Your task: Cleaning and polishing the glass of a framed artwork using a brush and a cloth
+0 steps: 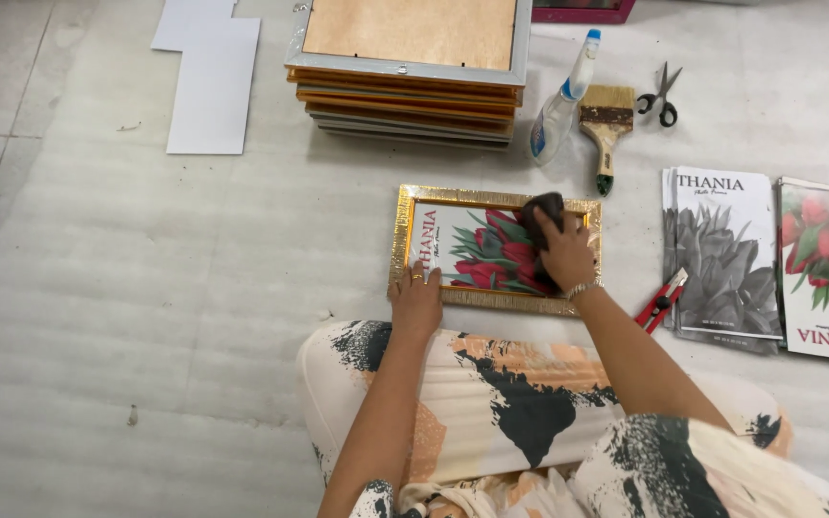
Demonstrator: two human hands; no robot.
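I see the R hand [564,251] w/ fingers closed on a dark cloth [541,210], pressed on the glass of a gold frame [402,237] lying flat on the floor just ahead of the knees. L hand [416,299] lies flat, fingers spread, on the frame's near-left corner. Red cutter [661,300] just beside the R wrist.

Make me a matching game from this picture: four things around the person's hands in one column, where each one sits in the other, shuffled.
Things:
1. dark cloth
2. gold frame
3. spray bottle
4. scissors

Places:
A. lying against the stack of frames
B. beyond the brush, far right
C. under the right hand
D. steadied at its near edge by the left hand

Pairs: 1-C, 2-D, 3-A, 4-B
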